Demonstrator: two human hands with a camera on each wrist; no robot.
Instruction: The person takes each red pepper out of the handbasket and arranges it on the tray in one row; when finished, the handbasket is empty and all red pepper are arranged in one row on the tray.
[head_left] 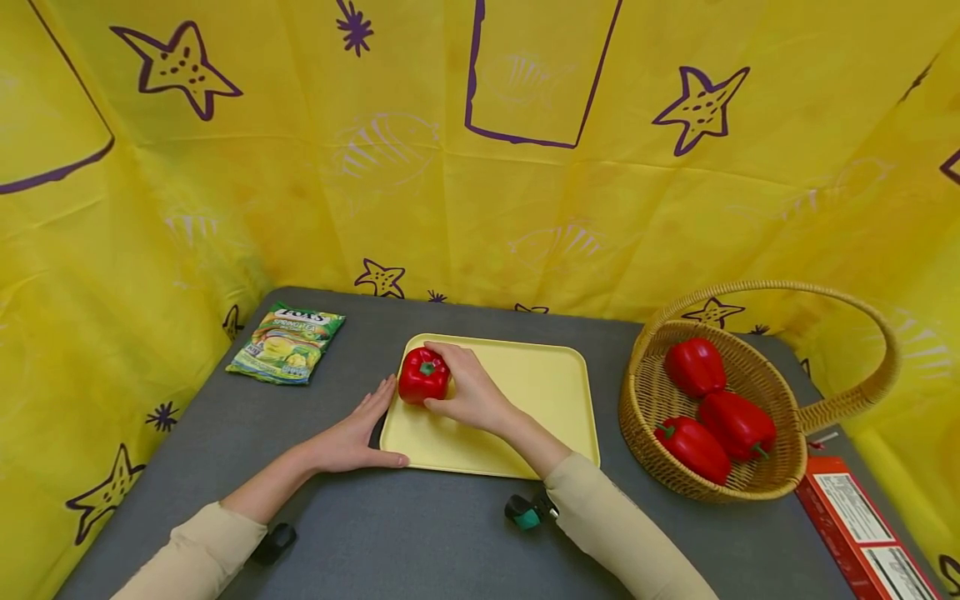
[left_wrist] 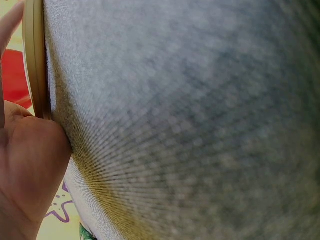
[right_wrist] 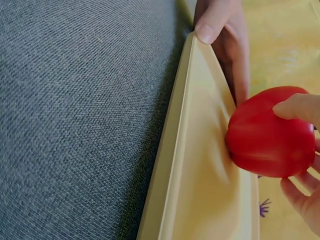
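Observation:
A red bell pepper (head_left: 422, 379) with a green stem stands at the left side of a pale yellow tray (head_left: 528, 392). My right hand (head_left: 476, 392) grips it from the right, thumb on the near side and fingers round the far side. In the right wrist view the pepper (right_wrist: 267, 137) is right at the tray's surface. My left hand (head_left: 345, 437) lies along the tray's left edge with its fingers straight, the thumb touching the near left corner. In the left wrist view the tray's rim (left_wrist: 34, 60) shows beside the left hand (left_wrist: 30, 165).
Right of the tray stands a wicker basket (head_left: 637, 425) with a tall handle, holding three more red peppers (head_left: 696, 367). A green and yellow candy bag (head_left: 288, 343) lies at the far left. A red box (head_left: 832, 517) sits by the right edge. Yellow patterned cloth (head_left: 420, 200) hangs behind the grey table.

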